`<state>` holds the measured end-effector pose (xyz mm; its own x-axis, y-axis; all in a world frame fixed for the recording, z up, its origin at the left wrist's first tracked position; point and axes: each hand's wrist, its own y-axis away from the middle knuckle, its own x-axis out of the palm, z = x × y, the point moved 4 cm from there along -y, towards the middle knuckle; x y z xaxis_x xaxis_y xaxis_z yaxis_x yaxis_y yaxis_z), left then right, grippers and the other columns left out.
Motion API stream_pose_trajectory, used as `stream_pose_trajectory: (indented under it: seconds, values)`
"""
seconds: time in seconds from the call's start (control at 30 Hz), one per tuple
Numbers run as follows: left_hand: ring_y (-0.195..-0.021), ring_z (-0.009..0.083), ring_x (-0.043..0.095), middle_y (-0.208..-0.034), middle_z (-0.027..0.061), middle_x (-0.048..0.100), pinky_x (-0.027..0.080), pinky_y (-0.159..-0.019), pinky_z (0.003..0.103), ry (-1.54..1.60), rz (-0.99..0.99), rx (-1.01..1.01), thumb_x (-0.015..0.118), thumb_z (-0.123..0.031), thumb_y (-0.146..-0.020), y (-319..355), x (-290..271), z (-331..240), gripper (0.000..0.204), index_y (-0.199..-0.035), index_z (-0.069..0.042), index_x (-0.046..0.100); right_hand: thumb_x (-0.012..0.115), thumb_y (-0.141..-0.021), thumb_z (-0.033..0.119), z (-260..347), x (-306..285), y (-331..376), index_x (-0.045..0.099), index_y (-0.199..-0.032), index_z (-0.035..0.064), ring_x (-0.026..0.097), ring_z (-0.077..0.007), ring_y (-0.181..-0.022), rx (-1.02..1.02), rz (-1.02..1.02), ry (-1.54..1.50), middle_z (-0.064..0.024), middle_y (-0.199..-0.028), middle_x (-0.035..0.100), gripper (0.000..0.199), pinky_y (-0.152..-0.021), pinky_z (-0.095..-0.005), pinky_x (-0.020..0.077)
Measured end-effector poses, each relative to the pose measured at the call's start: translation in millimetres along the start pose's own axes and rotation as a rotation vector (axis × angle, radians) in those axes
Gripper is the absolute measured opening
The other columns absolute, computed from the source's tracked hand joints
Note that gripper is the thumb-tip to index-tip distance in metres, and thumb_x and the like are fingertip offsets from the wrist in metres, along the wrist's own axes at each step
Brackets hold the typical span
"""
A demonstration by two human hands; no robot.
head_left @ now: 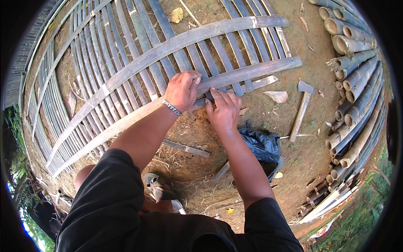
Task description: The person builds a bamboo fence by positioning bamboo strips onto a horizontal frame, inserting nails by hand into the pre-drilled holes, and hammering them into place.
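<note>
A large panel of split bamboo slats (230, 50) lies on the ground, with long flat bamboo rails crossing over it. My left hand (183, 90), a metal bracelet at its wrist, is closed over the nearest bamboo rail (260, 72), fingers curled on its top. Just to the right, my right hand (224, 110) is closed at the near edge of that rail, its thumb and fingers around the dark end of a bamboo slat (208, 95). The fingers partly hide that end. Several slat ends stick out past the rail beside my right hand.
A wooden-handled tool with a metal head (300, 110) lies to the right, hammer or hatchet. A black plastic bag (262, 145) sits by my right forearm. Bamboo poles (357, 86) are stacked at far right. A loose bamboo strip (187, 148) lies near my sandaled foot (159, 187).
</note>
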<state>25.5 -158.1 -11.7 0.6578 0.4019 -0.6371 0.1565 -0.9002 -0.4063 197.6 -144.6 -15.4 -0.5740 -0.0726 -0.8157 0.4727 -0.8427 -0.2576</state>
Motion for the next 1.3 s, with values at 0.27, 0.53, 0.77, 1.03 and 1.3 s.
stream_pose_trajectory:
  seconds: [0.27, 0.53, 0.77, 1.03, 1.3]
  values:
    - [-0.085, 0.0354, 0.071, -0.098, 0.0124, 0.074, 0.056, -0.076, 0.044, -0.011, 0.014, -0.024, 0.059, -0.004, -0.100, 3.5, 1.1, 1.0, 0.007, -0.103, -0.005, 0.053, 0.085, -0.074, 0.020, -3.6, -3.9, -5.4, 0.072, -0.123, 0.0099, 0.059, -0.0278, -0.114, -0.022, 0.095, -0.012, -0.0081, -0.118, 0.071, 0.052, -0.100, -0.0458, 0.0411]
    - [-0.082, 0.0387, 0.069, -0.096, 0.0140, 0.072, 0.054, -0.073, 0.047, -0.115, -0.025, -0.069, 0.059, -0.005, -0.100, 7.3, 2.4, -0.7, 0.006, -0.102, -0.004, 0.054, 0.082, -0.074, 0.033, -1.3, -15.5, -37.7, 0.062, -0.141, 0.0220, 0.040, -0.0294, -0.143, -0.044, 0.289, 0.171, -0.0052, -0.147, 0.052, 0.071, -0.116, -0.0710, 0.0212]
    - [-0.076, 0.0372, 0.067, -0.086, 0.0149, 0.069, 0.052, -0.073, 0.049, -0.111, -0.040, -0.039, 0.063, -0.007, -0.097, 7.1, 3.1, 1.3, 0.014, -0.105, -0.005, 0.053, 0.080, -0.075, 0.033, -0.4, -8.7, -43.2, 0.064, -0.140, 0.0252, 0.039, -0.0258, -0.145, -0.074, 0.377, 0.172, -0.0024, -0.144, 0.053, 0.067, -0.117, -0.0800, 0.0135]
    - [-0.083, 0.0361, 0.071, -0.096, 0.0127, 0.072, 0.055, -0.076, 0.046, -0.112, 0.019, -0.052, 0.059, -0.007, -0.101, 8.5, 4.1, 0.7, 0.006, -0.102, -0.004, 0.054, 0.080, -0.073, 0.032, -2.5, -10.8, -44.2, 0.065, -0.138, 0.0259, 0.042, -0.0267, -0.141, -0.114, 0.359, 0.189, -0.0027, -0.141, 0.054, 0.067, -0.115, -0.0788, 0.0190]
    - [-0.087, 0.0360, 0.071, -0.096, 0.0122, 0.073, 0.056, -0.078, 0.046, -0.118, 0.029, -0.046, 0.059, -0.008, -0.101, 10.0, 4.4, 2.6, 0.008, -0.103, -0.004, 0.053, 0.079, -0.075, 0.032, -2.5, -8.8, -43.8, 0.064, -0.140, 0.0252, 0.039, -0.0251, -0.144, -0.092, 0.394, 0.180, -0.0021, -0.143, 0.053, 0.067, -0.117, -0.0795, 0.0126]
